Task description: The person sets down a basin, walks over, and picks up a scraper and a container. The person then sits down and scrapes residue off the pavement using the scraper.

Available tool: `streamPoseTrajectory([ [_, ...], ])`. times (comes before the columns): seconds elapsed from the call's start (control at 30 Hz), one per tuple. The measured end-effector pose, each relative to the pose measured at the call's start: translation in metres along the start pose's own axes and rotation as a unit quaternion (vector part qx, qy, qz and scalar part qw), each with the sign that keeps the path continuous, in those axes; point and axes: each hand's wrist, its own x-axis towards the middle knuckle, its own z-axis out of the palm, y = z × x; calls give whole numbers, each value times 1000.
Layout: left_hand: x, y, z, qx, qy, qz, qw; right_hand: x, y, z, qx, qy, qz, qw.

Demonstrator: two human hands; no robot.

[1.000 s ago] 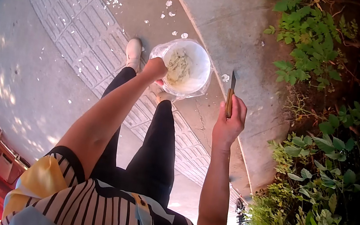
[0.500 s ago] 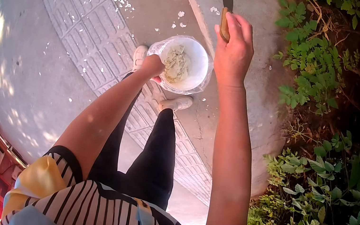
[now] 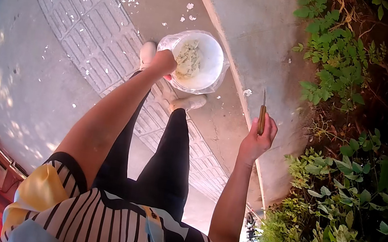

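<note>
The right hand [image 3: 259, 137] has its fingers [image 3: 270, 126] closed around the brown wooden handle of a flat-bladed metal scraper [image 3: 262, 112], with the thumb pressed along the opposite side. The thin dark blade points away from the body and shows nearly edge-on. The scraper is to the right of, and well apart from, a round white bucket [image 3: 216, 69] wrapped in clear plastic film [image 3: 166, 41].

The left hand [image 3: 163, 63] is curled into a fist, clamped on the bucket's near left edge with the film; its fingertips are mostly hidden. The bucket is in front of the body, above the person's pale shoes in the view, and whether it hangs or stands cannot be told. Inside lies a lumpy, off-white paste [image 3: 188, 61], gathered toward the left side and leaving the right part of the interior bare.

Half a second ago the right hand was farther forward, just beyond the bucket's right side, with the blade's broad face showing; now it has come back toward the body and the blade has turned. The left hand has kept its grip on the bucket.
</note>
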Motion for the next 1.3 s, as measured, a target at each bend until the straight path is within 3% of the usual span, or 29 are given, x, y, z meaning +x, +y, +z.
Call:
streamPoseTrajectory([
  [0.03,-1,1,11,27,17,23,999,-8,6,-1,-5,-25,-10,1000],
  [0.13,-27,33,11,-11,-69,-29,997,-35,-18,-3,12,-108,-35,994],
  [0.2,-33,39,20,-35,-92,-24,995,-45,-22,-6,30,-112,-43,992],
  [0.27,-41,47,27,-53,-104,-30,993,-38,-17,-6,57,-47,-21,997],
  [0.33,-42,47,33,-39,-101,-37,993,-28,-2,-4,57,-75,-5,996],
  [0.43,-36,42,32,-13,-83,-10,996,-6,-7,-15,53,-110,-55,991],
  [0.47,-36,38,32,-5,-76,1,997,8,-10,-18,58,-63,-85,993],
  [0.6,-17,12,40,52,-12,48,997,67,-5,-24,87,0,-28,996],
  [0.7,-24,20,23,-37,-47,-24,998,103,-2,-18,46,17,-41,998],
  [0.77,-24,19,17,-19,-41,-21,999,120,1,-12,2,13,-38,999],
  [0.9,-15,13,18,-4,-54,-26,998,124,-5,-15,-37,-33,-32,998],
  [0.97,-13,8,24,36,-1,9,999,108,-15,-27,-18,-53,1,998],
  [1.0,-13,4,26,55,26,26,998,104,-16,-29,-13,-51,-7,999],
  [1.17,-5,-5,26,57,-22,22,998,113,-7,-19,-9,-12,-86,996],
  [1.3,-3,-17,26,46,17,27,998,99,-11,-15,-61,-69,-117,989],
])
